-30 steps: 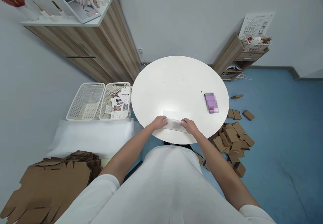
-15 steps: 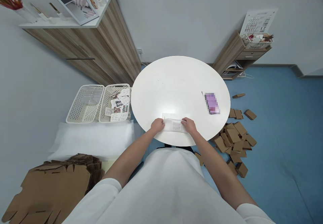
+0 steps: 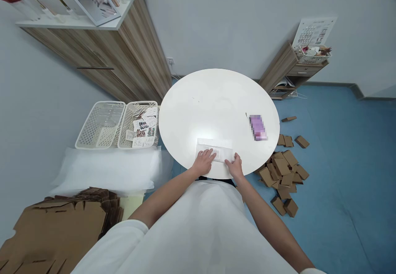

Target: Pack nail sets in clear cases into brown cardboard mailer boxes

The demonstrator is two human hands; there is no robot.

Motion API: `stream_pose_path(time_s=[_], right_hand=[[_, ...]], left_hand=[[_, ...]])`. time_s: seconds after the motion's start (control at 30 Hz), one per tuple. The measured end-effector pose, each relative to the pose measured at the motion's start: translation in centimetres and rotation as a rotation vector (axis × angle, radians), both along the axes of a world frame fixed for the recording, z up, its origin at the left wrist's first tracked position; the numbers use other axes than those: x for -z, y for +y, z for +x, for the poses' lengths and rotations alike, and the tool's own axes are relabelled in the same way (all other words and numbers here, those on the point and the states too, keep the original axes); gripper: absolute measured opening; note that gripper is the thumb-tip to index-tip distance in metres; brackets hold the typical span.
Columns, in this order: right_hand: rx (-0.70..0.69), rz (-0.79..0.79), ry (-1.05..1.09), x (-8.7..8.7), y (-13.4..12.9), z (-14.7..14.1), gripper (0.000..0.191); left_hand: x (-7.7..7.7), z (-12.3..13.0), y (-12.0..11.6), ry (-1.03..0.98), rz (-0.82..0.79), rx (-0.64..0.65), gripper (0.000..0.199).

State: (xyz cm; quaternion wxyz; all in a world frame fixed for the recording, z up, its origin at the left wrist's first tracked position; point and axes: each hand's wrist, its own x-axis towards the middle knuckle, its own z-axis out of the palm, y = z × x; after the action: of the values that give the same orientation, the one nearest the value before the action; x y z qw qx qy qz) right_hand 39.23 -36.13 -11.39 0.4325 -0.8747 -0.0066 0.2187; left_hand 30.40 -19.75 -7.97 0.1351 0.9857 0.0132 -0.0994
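Observation:
A folded white wrapping sheet (image 3: 222, 152) lies at the near edge of the white round table, with a faint printed pattern showing through it. My left hand (image 3: 203, 162) rests flat on its left part, fingers stretched out. At the right end, my right hand (image 3: 235, 167) holds the sheet's edge between thumb and fingers. Behind the fold, a flat strip of the sheet reaches away from me.
A pixelated purple object (image 3: 258, 127) lies on the table's right. Two white baskets (image 3: 102, 125) (image 3: 139, 125), one with printed cards, stand left above white sheets (image 3: 108, 167). Flattened cardboard (image 3: 58, 233) is at lower left; small brown boxes (image 3: 283, 167) litter the floor right.
My left hand has gone from gripping the sheet's left end to lying flat on it, further right. My right hand has shifted slightly down along the right end.

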Motion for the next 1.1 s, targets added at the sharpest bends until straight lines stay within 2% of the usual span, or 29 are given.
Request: stream_pose_path(time_s=[0.1, 0.17, 0.27, 0.37, 0.47, 0.57, 0.7, 0.77, 0.83, 0.93, 1.0, 1.03, 1.1], right_hand=[[0.04, 0.0, 0.091, -0.5, 0.9, 0.2, 0.075], [0.013, 0.005, 0.176, -1.2, 1.8, 1.0, 0.065], [-0.06, 0.042, 0.208, -2.1, 3.0, 1.9, 0.043], [-0.221, 0.053, 0.137, -2.6, 4.0, 1.8, 0.031], [-0.391, 0.058, 0.11, -2.7, 4.8, 1.4, 0.027], [-0.404, 0.068, 0.175, -2.7, 5.1, 1.4, 0.026], [-0.432, 0.089, 0.234, -2.7, 5.0, 2.0, 0.031], [-0.447, 0.037, 0.153, -2.8, 4.7, 2.1, 0.034], [-0.5, -0.076, -0.035, -2.9, 4.3, 2.0, 0.04], [-0.703, -0.271, -0.299, -3.0, 3.8, 1.3, 0.051], [-0.83, -0.364, -0.352, -2.9, 3.7, 0.7, 0.054], [-0.86, -0.398, -0.359, -2.8, 3.7, 0.5, 0.055], [-0.865, -0.431, -0.359, -2.5, 3.9, 0.1, 0.054]], left_hand=[[0.4, -0.1, 0.3, -0.011, -0.009, 0.01, 0.057], [0.5, -0.1, 0.4, -0.017, -0.011, 0.016, 0.057], [0.6, -0.1, 0.3, -0.018, -0.013, 0.016, 0.058], [0.7, -0.1, 0.3, 0.001, -0.036, 0.014, 0.059], [0.6, -0.3, 0.4, 0.008, -0.073, -0.015, 0.062], [0.4, -0.9, 0.5, -0.044, -0.084, -0.018, 0.068], [0.5, -1.6, 0.2, -0.069, -0.045, 0.098, 0.063], [0.7, -1.7, 0.2, -0.053, -0.019, 0.116, 0.058], [0.8, -1.7, 0.2, -0.046, -0.016, 0.114, 0.056], [0.8, -1.8, 0.3, -0.048, -0.07, 0.1, 0.054], [0.8, -2.1, 0.3, -0.049, -0.132, 0.029, 0.053], [0.8, -2.3, 0.2, -0.045, -0.168, -0.056, 0.054], [1.0, -2.9, 0.1, -0.016, -0.249, -0.345, 0.059]])
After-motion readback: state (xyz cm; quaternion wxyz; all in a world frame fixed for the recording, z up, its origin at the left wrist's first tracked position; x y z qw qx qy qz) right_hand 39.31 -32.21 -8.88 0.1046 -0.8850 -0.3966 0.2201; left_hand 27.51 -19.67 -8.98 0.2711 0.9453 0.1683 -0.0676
